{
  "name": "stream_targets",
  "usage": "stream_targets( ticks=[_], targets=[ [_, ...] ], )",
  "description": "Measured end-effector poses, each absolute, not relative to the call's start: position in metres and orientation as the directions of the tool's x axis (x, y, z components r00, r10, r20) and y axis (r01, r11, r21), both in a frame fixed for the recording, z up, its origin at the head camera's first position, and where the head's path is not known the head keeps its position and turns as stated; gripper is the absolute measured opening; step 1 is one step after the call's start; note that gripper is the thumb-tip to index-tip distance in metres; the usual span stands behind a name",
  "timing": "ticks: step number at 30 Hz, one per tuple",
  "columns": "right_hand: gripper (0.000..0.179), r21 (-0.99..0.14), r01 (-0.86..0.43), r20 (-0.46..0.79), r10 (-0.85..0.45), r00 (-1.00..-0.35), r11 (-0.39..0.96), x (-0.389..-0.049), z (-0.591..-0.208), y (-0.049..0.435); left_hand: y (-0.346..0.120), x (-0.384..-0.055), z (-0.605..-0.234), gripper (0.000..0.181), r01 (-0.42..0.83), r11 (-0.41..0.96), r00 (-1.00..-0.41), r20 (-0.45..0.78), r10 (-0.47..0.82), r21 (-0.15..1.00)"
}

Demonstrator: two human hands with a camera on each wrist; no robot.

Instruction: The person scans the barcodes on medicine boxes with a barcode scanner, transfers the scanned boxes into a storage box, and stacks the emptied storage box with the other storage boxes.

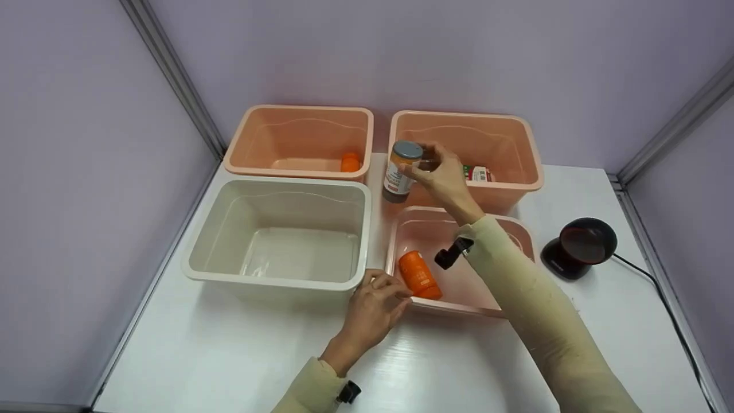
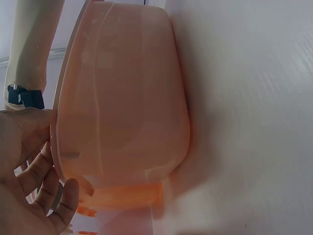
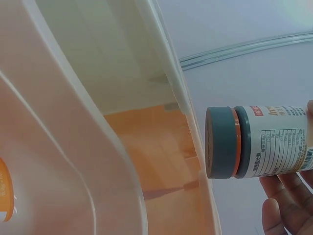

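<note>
Upright in my right hand (image 1: 444,175) is a supplement bottle (image 3: 276,141) with a white label and grey cap. The thumb and fingers grip it between the two back bins, over the gap beside the back right peach bin (image 1: 467,117). My left hand (image 1: 373,304) pinches the rim of the front right pink bin (image 2: 122,93) at its near left corner. Inside that bin an orange bottle (image 1: 420,275) lies on its side. Part of the back right bin is hidden behind my right hand.
A white bin (image 1: 278,281) stands front left. Behind it, a peach bin (image 1: 309,109) holds an orange object (image 1: 350,162). A printed red, green and white package (image 1: 477,173) lies in the back right bin. On the right stands a black round device (image 1: 579,246) with a cable.
</note>
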State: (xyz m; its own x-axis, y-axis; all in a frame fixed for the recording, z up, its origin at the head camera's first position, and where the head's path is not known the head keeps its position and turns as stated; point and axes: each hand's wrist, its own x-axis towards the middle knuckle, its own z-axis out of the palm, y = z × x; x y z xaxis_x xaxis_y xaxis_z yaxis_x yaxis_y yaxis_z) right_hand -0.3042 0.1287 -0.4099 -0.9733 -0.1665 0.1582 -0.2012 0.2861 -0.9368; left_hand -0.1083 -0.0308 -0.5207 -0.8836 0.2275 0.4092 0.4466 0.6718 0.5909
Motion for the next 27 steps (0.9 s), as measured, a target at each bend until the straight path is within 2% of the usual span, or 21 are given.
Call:
stream_targets(
  ticks=[5, 11, 27],
  targets=[
    [0.06, -0.929, -0.166, 0.126, -0.138, -0.982, 0.332, -0.309, -0.409, 0.122, -0.031, -0.108, -0.521, 0.009, 0.445, 0.665, -0.884, 0.411, 0.221, 0.6],
    [0.06, -0.941, -0.153, 0.113, -0.146, -0.983, 0.303, -0.317, -0.407, 0.113, -0.032, -0.109, -0.521, 0.009, 0.444, 0.669, -0.885, 0.41, 0.222, 0.596],
    [0.065, -0.939, -0.192, 0.163, -0.123, -0.979, 0.287, -0.33, -0.411, 0.084, -0.033, -0.108, -0.522, 0.009, 0.457, 0.664, -0.876, 0.429, 0.22, 0.592]
  ],
)
